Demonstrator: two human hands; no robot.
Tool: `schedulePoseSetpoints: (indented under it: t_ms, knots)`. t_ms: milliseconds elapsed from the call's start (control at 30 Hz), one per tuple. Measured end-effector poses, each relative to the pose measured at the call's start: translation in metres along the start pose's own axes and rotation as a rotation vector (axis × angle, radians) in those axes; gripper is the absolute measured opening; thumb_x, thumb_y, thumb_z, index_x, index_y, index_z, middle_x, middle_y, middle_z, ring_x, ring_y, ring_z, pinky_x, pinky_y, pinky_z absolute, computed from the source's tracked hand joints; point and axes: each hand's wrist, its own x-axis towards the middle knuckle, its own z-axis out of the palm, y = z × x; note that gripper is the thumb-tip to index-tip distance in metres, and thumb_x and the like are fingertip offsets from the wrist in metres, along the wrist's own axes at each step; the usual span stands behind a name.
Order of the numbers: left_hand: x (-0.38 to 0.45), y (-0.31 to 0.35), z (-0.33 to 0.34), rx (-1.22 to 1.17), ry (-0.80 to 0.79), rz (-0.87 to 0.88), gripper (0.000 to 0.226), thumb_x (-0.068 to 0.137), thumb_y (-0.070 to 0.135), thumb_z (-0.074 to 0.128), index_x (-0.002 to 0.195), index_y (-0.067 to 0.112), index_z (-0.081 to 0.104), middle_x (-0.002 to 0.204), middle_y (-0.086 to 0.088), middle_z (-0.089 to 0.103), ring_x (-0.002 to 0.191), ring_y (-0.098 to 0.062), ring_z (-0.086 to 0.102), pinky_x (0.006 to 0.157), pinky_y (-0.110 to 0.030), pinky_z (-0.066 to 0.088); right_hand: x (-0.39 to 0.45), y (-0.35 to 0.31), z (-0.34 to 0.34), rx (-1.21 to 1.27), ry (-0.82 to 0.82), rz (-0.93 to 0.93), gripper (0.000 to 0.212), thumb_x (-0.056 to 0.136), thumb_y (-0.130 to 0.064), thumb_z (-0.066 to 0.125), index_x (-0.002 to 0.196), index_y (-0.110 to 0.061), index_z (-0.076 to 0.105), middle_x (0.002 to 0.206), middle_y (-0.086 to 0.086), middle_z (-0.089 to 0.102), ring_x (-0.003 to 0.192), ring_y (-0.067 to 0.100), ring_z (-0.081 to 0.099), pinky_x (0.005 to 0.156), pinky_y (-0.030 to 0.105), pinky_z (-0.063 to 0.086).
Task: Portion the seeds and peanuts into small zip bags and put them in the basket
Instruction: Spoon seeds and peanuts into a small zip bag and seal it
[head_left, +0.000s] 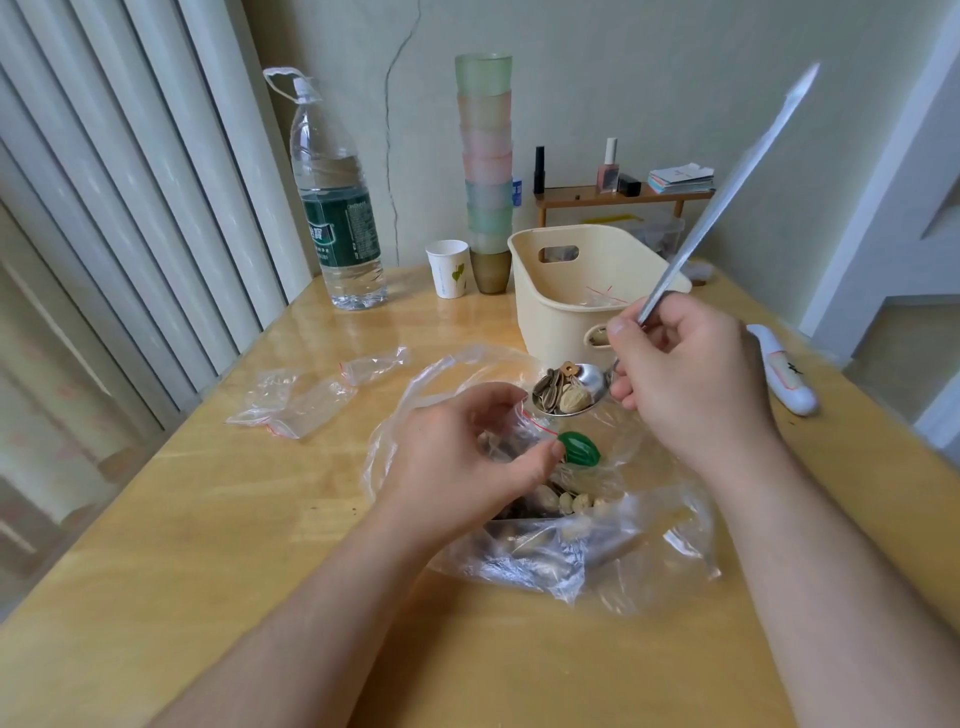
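My right hand (685, 374) grips the handle of a long metal spoon (582, 389), whose bowl is heaped with striped seeds and a peanut. The spoon's bowl hovers just right of the mouth of a small zip bag (524, 436), which my left hand (467, 457) pinches open above a large clear plastic bag (571, 545) of seeds and peanuts lying on the table. A green wrapped piece (579, 449) shows beside my left thumb. Behind stands the cream basket (566, 312), with at least one filled zip bag inside.
Several empty small zip bags (306, 395) lie on the wooden table (208, 519) at the left. A water bottle (337, 208), a paper cup (449, 267) and a tall stack of coloured cups (485, 171) stand at the back. A white object (784, 374) lies at the right edge.
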Motion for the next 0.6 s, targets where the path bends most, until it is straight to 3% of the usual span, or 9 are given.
schedulePoseSetpoints:
  t_ms: [233,367,600]
  knots:
    - [0.000,0.004,0.005,0.041,0.044,-0.041,0.053,0.074,0.048,0.089,0.121,0.028,0.073,0.088,0.028,0.067,0.093,0.024,0.058,0.079,0.002,0.041,-0.011,-0.007,0.005,-0.171,0.020,-0.174,0.012,0.095,-0.032,0.070,0.085,-0.025,0.071,0.062,-0.004,0.069,0.070,0.016,0.069,0.074,0.034,0.056]
    - [0.000,0.004,0.008,0.064,0.058,-0.049,0.053,0.076,0.049,0.087,0.123,0.027,0.073,0.085,0.033,0.062,0.087,0.032,0.052,0.077,0.005,0.037,-0.014,-0.008,0.006,-0.198,0.024,-0.283,0.009,0.089,-0.026,0.077,0.081,-0.024,0.074,0.065,-0.007,0.069,0.068,0.013,0.067,0.071,0.031,0.053]
    - [0.002,0.003,0.008,0.096,0.080,-0.059,0.048,0.077,0.050,0.085,0.119,0.029,0.074,0.079,0.033,0.060,0.083,0.029,0.054,0.076,0.004,0.039,-0.013,-0.003,0.002,-0.141,-0.039,-0.361,0.008,0.089,-0.023,0.078,0.082,-0.026,0.076,0.074,-0.011,0.070,0.072,0.010,0.067,0.071,0.028,0.054]
